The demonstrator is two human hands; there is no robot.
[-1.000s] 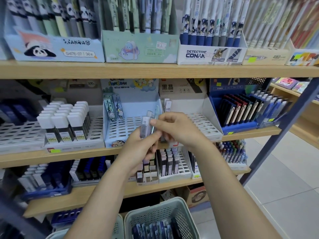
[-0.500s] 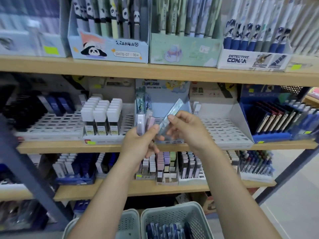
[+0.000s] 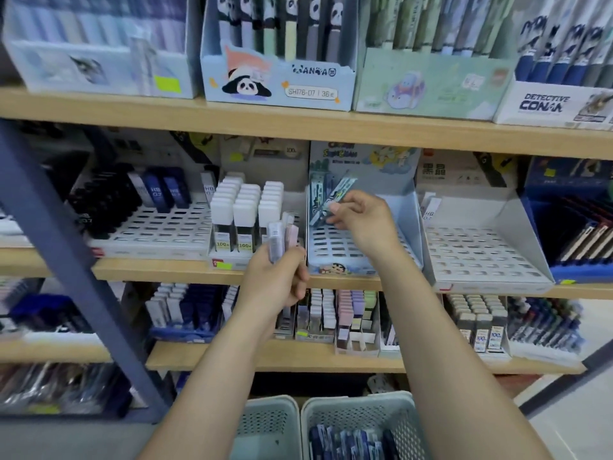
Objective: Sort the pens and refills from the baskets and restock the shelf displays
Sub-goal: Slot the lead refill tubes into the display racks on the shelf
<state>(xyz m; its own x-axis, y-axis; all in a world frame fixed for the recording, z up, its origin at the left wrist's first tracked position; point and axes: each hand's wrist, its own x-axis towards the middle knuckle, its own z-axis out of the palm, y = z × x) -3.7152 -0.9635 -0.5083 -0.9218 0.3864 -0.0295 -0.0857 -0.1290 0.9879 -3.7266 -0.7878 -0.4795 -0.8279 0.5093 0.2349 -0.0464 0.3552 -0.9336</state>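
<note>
Pinching a slim refill case (image 3: 331, 202) by its lower end, the right hand (image 3: 360, 224) tilts it over the blue slotted tray (image 3: 335, 250). It looks light, stiff and slick. The left hand (image 3: 278, 280) grips spare cases (image 3: 282, 237).

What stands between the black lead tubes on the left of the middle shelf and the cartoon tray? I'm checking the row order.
In the head view, a tray of white-capped refill cases stands between the black lead tubes and the cartoon tray.
</note>
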